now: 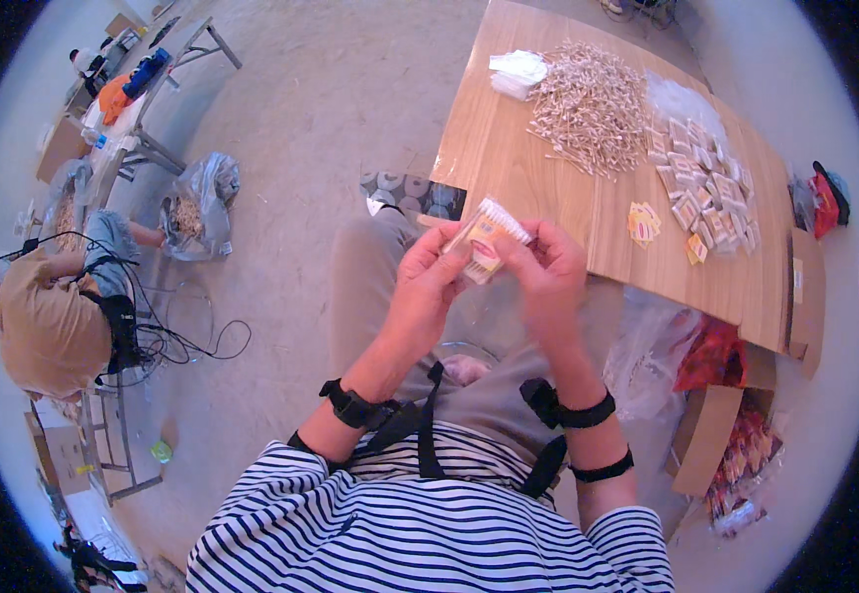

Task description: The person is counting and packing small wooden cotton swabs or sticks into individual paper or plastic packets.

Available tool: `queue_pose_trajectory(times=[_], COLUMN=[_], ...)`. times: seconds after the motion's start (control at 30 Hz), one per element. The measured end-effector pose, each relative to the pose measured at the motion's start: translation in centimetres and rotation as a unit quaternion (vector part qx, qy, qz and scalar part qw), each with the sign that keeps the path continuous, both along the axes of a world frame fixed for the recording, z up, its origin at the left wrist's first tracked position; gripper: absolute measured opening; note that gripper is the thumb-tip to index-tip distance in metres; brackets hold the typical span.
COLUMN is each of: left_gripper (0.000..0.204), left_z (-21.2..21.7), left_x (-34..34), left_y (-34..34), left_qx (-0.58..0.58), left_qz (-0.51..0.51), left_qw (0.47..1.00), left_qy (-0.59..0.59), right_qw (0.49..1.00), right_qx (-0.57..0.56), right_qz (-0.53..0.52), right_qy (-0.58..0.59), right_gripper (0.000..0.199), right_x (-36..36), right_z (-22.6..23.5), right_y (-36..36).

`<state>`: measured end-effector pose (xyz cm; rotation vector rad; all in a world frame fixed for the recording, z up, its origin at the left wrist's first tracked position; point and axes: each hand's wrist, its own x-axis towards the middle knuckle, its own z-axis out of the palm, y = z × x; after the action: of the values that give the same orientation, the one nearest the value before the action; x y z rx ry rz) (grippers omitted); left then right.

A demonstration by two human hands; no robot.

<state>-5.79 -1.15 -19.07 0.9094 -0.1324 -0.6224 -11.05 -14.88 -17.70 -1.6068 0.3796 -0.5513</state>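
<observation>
Above my lap I hold a small clear pack of cotton swabs (490,240) with a yellow label card and white tips showing at its upper end. My left hand (429,270) grips its left side, thumb on the front. My right hand (552,269) pinches its right edge, the thumb near the label; this hand is slightly blurred. To the right on the wooden table (489,148) lie loose yellow label cards (643,224). Behind them is a large heap of loose cotton swabs (588,109), with many filled packs (706,188) at its right.
White bags (518,72) are stacked at the table's far left, and clear bags (685,104) lie beside the heap. An open carton (708,440) stands below right. At left, another person (54,316) sits by a bench, near a swab-filled plastic bag (199,212) on the floor.
</observation>
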Motion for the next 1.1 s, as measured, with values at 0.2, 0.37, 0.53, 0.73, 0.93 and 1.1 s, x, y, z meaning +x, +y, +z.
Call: queue_pose_trajectory(times=[0.2, 0.37, 0.53, 0.73, 0.93, 1.1], left_gripper=[0.034, 0.036, 0.043, 0.046, 0.045, 0.047], left_z=[0.6, 1.4, 1.5, 1.5, 1.9, 1.9], left_x=[0.0, -0.3, -0.3, -0.9, -1.0, -0.5], left_y=[1.1, 0.4, 0.3, -0.3, -0.4, -0.1], left_qx=[0.023, 0.019, 0.028, 0.006, 0.028, 0.041], left_qz=[-0.1, -0.127, -0.111, -0.09, -0.094, -0.065], left_qw=[0.995, 0.991, 0.992, 0.994, 0.993, 0.997], left_qy=[-0.01, -0.032, -0.052, -0.063, -0.07, -0.024], right_qw=[0.998, 0.998, 0.998, 0.997, 0.994, 0.996], right_qx=[0.052, 0.035, 0.023, 0.036, 0.065, 0.059], right_qz=[0.034, 0.044, 0.067, 0.069, 0.089, 0.068], right_qy=[-0.019, -0.027, -0.005, 0.03, -0.002, 0.02], right_gripper=[0.013, 0.015, 0.016, 0.015, 0.014, 0.013], right_x=[0.2, 0.1, -0.3, -0.4, -0.3, -0.6], right_z=[2.6, 1.6, 1.8, 1.9, 1.6, 2.0], right_y=[-1.3, -1.4, -0.9, -0.8, -1.0, -1.5])
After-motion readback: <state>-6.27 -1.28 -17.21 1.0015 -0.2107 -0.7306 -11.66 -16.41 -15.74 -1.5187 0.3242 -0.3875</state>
